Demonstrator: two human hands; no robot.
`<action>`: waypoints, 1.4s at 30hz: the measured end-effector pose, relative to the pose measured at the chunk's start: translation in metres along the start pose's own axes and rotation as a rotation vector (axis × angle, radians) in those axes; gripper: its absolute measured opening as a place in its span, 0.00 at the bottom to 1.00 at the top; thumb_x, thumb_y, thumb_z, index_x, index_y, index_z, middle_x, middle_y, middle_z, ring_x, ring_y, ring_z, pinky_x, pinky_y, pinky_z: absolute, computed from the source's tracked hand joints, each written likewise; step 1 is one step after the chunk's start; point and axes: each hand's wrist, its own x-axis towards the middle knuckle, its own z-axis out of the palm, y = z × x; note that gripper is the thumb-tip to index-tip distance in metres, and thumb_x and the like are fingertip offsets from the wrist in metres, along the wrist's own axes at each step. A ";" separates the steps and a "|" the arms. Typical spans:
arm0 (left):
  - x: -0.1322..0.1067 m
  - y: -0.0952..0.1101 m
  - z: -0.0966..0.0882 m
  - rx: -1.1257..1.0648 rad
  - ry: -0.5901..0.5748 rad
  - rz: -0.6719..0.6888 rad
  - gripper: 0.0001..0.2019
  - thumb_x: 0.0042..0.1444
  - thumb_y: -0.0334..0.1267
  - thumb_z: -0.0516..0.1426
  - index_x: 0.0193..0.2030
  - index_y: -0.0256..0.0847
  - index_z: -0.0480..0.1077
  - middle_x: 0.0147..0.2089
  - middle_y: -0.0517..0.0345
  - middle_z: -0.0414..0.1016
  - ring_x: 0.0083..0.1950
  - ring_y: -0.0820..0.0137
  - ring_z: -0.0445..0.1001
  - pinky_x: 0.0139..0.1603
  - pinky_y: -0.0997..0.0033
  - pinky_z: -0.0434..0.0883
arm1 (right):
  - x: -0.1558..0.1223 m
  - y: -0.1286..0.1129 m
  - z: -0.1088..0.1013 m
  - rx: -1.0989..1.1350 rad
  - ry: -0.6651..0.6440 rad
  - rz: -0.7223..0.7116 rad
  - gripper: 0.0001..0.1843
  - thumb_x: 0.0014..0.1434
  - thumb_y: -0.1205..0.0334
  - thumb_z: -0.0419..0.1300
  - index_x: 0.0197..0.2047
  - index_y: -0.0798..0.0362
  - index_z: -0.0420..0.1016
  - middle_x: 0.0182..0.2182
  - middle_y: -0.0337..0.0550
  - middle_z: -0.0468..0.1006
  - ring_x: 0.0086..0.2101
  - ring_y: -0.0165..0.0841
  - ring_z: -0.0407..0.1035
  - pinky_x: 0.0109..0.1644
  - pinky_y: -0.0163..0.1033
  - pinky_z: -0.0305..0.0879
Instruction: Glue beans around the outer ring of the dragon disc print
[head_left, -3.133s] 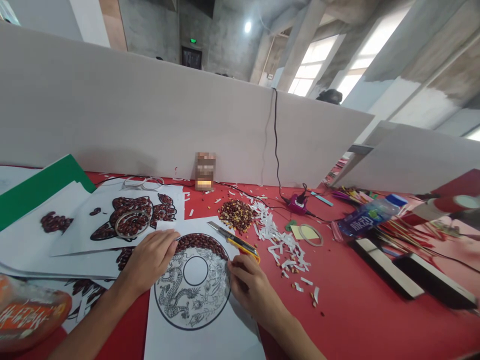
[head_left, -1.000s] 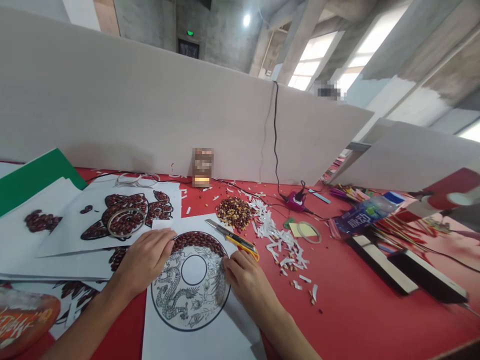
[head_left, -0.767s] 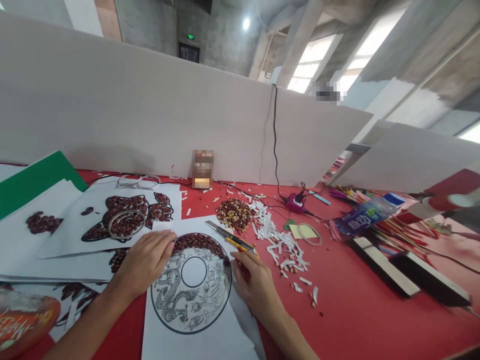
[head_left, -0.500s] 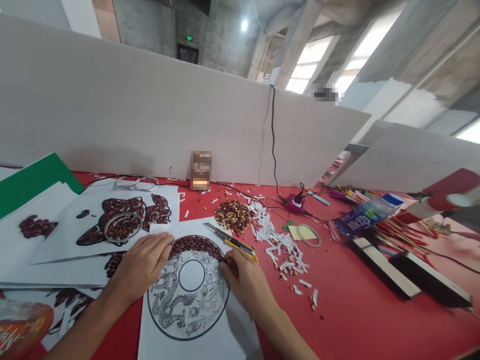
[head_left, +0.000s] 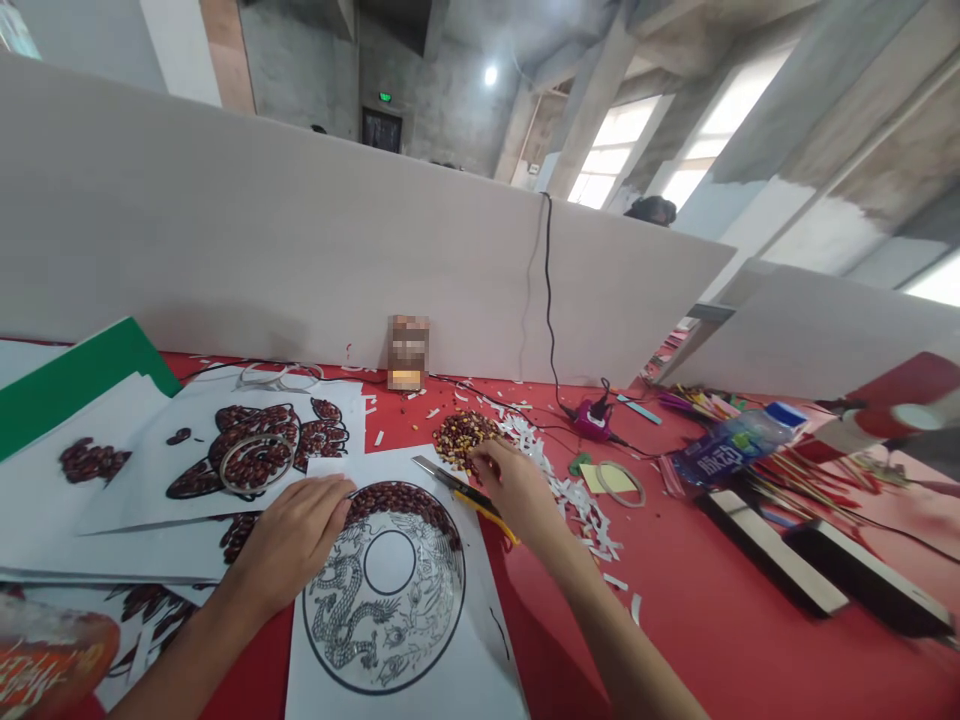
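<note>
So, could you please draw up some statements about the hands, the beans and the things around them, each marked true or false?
1. The right hand is at the heap of mixed dark red and yellow kernels. True.
2. The left hand grips the yellow-handled metal utility knife. False: it rests on the white paper sheet, apart from the knife.
3. Dark red beans fill the whole round black-line dragon drawing. False: they cover only its upper part; the lower part is bare.
4. The clear plastic bottle with a blue cap lies on its side. True.
5. The knife's blade end lies over the sheet. True.
</note>
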 end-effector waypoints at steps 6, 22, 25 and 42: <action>0.001 0.000 0.000 -0.017 0.017 0.010 0.16 0.72 0.38 0.45 0.52 0.39 0.74 0.51 0.51 0.82 0.53 0.61 0.79 0.56 0.57 0.73 | 0.045 0.002 0.004 -0.255 -0.168 0.007 0.05 0.63 0.63 0.61 0.37 0.51 0.78 0.40 0.45 0.80 0.40 0.36 0.74 0.36 0.35 0.59; 0.001 0.002 -0.002 -0.045 0.003 -0.024 0.16 0.71 0.38 0.46 0.53 0.40 0.74 0.52 0.51 0.82 0.53 0.61 0.79 0.57 0.55 0.73 | 0.071 0.010 0.012 -0.314 -0.389 0.001 0.10 0.57 0.72 0.61 0.39 0.52 0.82 0.38 0.46 0.82 0.40 0.36 0.75 0.38 0.33 0.61; 0.002 0.002 -0.003 -0.045 0.002 -0.025 0.17 0.72 0.38 0.46 0.53 0.40 0.74 0.52 0.50 0.82 0.53 0.61 0.79 0.57 0.55 0.73 | 0.074 0.009 0.014 -0.327 -0.421 -0.004 0.08 0.57 0.72 0.62 0.35 0.54 0.82 0.35 0.48 0.82 0.37 0.36 0.75 0.38 0.33 0.61; 0.002 0.001 -0.003 -0.029 -0.033 -0.018 0.17 0.72 0.38 0.45 0.53 0.39 0.73 0.52 0.50 0.81 0.54 0.61 0.78 0.57 0.55 0.72 | 0.052 0.031 0.026 -0.277 -0.300 -0.080 0.11 0.58 0.80 0.56 0.39 0.59 0.75 0.40 0.51 0.79 0.41 0.37 0.71 0.42 0.36 0.57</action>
